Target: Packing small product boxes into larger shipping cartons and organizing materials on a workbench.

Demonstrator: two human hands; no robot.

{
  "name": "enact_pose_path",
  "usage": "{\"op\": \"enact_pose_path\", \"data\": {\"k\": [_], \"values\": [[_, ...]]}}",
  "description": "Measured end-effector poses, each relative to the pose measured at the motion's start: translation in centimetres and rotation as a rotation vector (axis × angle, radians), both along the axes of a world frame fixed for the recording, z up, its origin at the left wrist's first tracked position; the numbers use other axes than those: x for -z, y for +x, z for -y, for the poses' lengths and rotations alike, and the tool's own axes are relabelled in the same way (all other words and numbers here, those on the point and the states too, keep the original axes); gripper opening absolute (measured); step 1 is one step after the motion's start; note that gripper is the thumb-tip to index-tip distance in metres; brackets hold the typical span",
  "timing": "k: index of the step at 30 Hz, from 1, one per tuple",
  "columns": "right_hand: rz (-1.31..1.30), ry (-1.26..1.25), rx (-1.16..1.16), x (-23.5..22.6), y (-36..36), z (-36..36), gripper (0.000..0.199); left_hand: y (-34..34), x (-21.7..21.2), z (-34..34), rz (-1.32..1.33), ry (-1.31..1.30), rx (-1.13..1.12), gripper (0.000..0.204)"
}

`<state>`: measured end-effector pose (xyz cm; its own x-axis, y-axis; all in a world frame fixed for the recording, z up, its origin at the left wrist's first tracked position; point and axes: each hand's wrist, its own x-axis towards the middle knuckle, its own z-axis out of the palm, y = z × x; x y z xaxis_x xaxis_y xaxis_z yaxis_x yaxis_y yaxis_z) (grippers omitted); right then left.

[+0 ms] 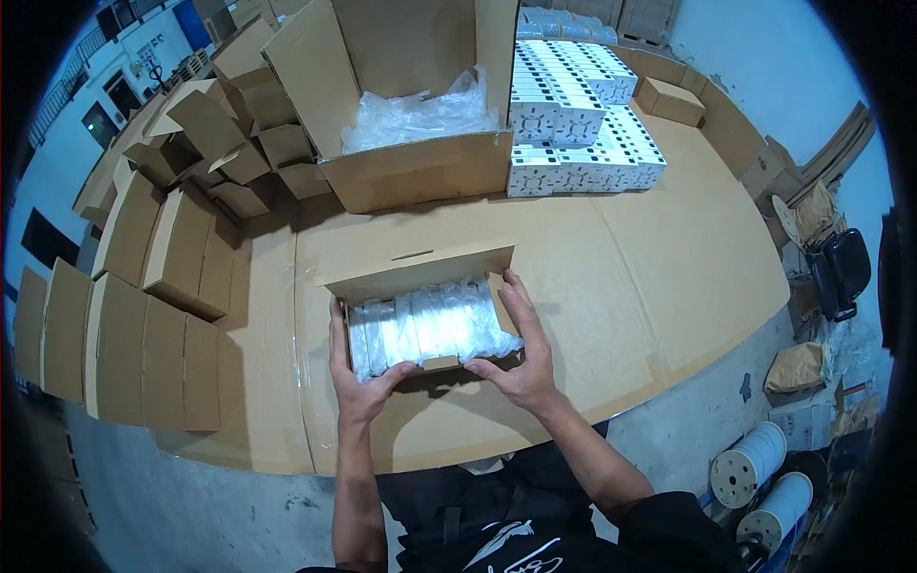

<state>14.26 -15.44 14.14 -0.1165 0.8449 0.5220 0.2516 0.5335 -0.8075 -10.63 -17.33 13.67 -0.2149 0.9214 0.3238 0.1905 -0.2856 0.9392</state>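
A small open cardboard box [420, 266] sits on the cardboard-covered table in front of me, its lid flap raised at the far side. Packed across it in a row are items in clear plastic wrap [425, 322], shiny under the light; what lies inside the wrap I cannot make out. My left hand [360, 375] grips the box's left end, thumb over the near edge. At the right end my right hand [522, 358] holds the box the same way, fingers along the outer wall and thumb at the front.
Beyond stands a large open carton [420, 177] with crumpled clear plastic [420, 116] inside. White printed boxes [583, 124] are stacked to its right. Closed brown boxes [143, 353] and open empty ones [215, 129] crowd the left. A brown box [671, 101] lies far right; spools [750, 463] stand below.
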Motion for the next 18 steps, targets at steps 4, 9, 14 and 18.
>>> {"op": "enact_pose_path", "data": {"k": [4, 9, 14, 18], "values": [[0.04, 0.006, 0.048, -0.3, -0.4, 0.2, 0.092, -0.1, 0.3, 0.0, -0.269, -0.01, -0.072, 0.126], [0.12, 0.11, 0.101, 0.3, -0.5, 0.1, 0.08, 0.9, 0.7, 0.3, -0.1, 0.089, -0.105, 0.115], [0.093, 0.141, 0.014, 0.4, 0.9, 0.2, 0.06, 0.0, 1.4, 0.2, -0.102, 0.12, -0.012, 0.085], [0.106, 0.135, -0.11, -0.4, 1.9, 0.9, 0.04, -2.5, 2.2, 0.9, 0.161, 0.1, 0.137, 0.083]]}}
